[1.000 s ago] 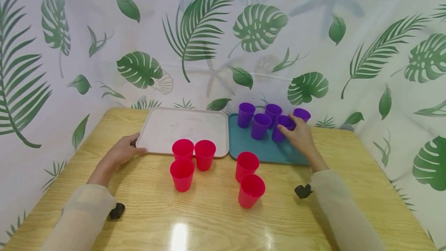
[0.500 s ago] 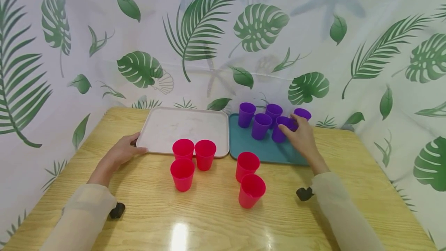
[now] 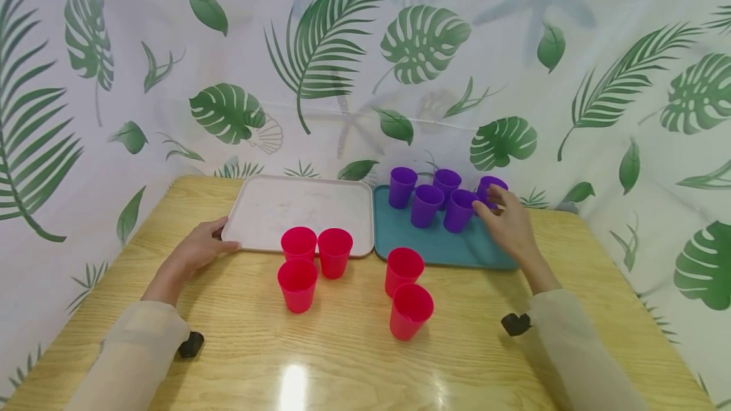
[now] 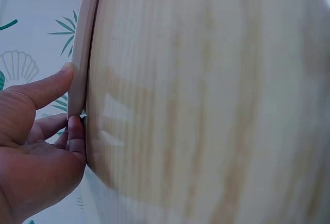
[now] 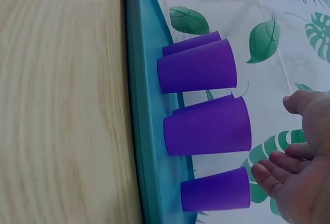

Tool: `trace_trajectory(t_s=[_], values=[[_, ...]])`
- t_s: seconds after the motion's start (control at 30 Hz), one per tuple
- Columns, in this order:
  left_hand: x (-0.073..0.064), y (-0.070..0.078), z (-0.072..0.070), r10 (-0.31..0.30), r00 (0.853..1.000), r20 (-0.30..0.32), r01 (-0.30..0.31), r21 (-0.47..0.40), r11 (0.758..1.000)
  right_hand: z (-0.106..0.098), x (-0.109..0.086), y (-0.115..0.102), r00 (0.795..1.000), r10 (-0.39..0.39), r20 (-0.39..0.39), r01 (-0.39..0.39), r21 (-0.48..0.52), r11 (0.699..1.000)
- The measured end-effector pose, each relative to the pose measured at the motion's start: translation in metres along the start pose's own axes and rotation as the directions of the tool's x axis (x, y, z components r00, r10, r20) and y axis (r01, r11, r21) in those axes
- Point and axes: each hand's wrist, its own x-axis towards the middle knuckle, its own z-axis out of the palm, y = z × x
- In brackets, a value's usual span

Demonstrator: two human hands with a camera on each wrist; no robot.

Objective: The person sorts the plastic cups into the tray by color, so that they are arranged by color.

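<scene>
Cups in purple [image 3: 426,209] stand on a teal tray [image 3: 419,247] near the relaxed, unclenched right hand [image 3: 510,221]; the left hand [image 3: 200,246] grips a white tray [image 3: 305,205].

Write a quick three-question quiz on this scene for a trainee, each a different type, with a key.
1. Count: how many purple cups stand on the teal tray?
2. True or false: the left hand holds the edge of the white tray.
3. Fill in the blank: the red cups stand in two groups, one of three and one of ____.

Key:
1. Five
2. True
3. Two
</scene>
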Motion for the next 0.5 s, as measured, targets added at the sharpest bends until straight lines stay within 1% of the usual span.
trace_trajectory(t_s=[0.17,0.37,0.5], values=[[0.0,0.0,-0.001,0.014,1.0,0.001,-0.014,-0.004,1.0,-0.01,-0.008,0.001,0.999,0.035,0.017,-0.035,-0.005,0.999],[-0.001,0.002,-0.001,0.026,1.0,0.006,-0.026,-0.02,0.999,-0.019,-0.016,0.013,0.998,0.055,0.01,-0.054,-0.037,0.998],[0.0,0.001,0.0,0.015,1.0,0.006,-0.015,-0.026,1.0,-0.023,-0.022,0.02,0.998,0.062,0.019,-0.061,-0.055,0.997]])
